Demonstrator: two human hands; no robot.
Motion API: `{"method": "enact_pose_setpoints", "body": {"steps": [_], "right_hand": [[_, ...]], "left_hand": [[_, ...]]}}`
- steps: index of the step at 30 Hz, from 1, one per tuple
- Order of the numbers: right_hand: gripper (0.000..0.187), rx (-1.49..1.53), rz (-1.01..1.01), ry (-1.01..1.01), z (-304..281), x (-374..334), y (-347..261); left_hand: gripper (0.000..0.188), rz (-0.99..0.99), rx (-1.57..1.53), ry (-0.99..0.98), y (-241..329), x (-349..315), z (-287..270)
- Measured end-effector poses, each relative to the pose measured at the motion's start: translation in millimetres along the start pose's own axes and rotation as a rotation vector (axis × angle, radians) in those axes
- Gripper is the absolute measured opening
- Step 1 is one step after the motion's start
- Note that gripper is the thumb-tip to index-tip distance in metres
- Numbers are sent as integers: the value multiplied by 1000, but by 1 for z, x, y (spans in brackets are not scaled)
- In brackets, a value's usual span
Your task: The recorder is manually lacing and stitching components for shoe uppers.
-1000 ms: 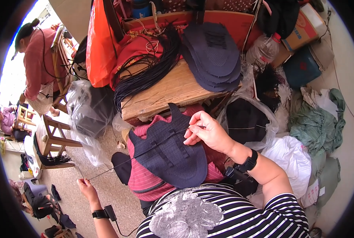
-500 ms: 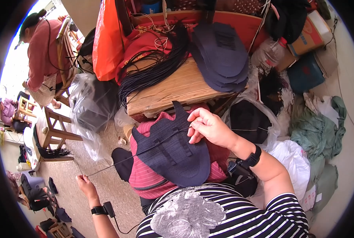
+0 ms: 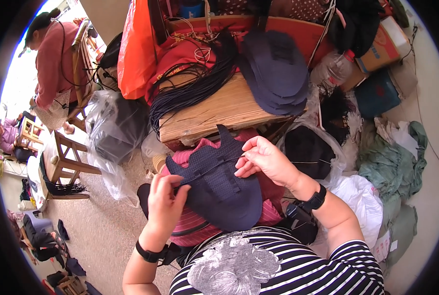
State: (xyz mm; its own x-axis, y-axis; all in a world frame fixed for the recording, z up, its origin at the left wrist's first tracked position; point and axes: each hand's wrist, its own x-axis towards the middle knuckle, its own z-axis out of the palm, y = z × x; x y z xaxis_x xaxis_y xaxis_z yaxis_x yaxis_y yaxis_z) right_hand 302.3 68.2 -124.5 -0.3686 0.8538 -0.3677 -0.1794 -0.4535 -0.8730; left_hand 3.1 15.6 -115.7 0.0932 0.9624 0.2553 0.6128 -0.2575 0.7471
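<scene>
Across my lap lies a dark navy woven fabric piece [image 3: 224, 184], rounded at its near end, with pointed corners at the far end and two raised strips. A thin dark cord [image 3: 209, 171] runs over it between my hands. At its left edge, my left hand [image 3: 166, 199] is closed, thumb and fingers pinching the cord. My right hand [image 3: 268, 162] pinches the cord at the right edge; a thin light line, too fine to name, extends rightward beyond it. Pink striped cloth [image 3: 190, 231] lies beneath the piece.
Ahead stands a wooden board [image 3: 219, 108] bearing a bundle of dark cords [image 3: 204, 83] and a stack of dark blue fabric pieces [image 3: 276, 73]. Plastic bags [image 3: 359, 196] and a box [image 3: 381, 44] are on the right. A person [image 3: 57, 59] sits by stools at the left.
My left hand has come in from the far lower left to the fabric's left edge. The cord stretch between my hands is shorter. My right hand has shifted slightly right.
</scene>
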Motion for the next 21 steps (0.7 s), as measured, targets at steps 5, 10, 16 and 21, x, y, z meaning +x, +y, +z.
{"method": "enact_pose_setpoints", "body": {"steps": [5,10,16,21], "right_hand": [[11,-115,-93,16,4,0,6],[10,-280,-101,-53,13,8,-6],[13,-333,17,-90,15,17,-11],[14,-500,-15,-67,24,19,-17]], "left_hand": [[18,81,45,-84,0,9,19],[21,60,71,-105,-3,5,17],[19,-67,63,-36,-17,-13,-1],[19,-191,-76,22,-26,-29,-6]]}}
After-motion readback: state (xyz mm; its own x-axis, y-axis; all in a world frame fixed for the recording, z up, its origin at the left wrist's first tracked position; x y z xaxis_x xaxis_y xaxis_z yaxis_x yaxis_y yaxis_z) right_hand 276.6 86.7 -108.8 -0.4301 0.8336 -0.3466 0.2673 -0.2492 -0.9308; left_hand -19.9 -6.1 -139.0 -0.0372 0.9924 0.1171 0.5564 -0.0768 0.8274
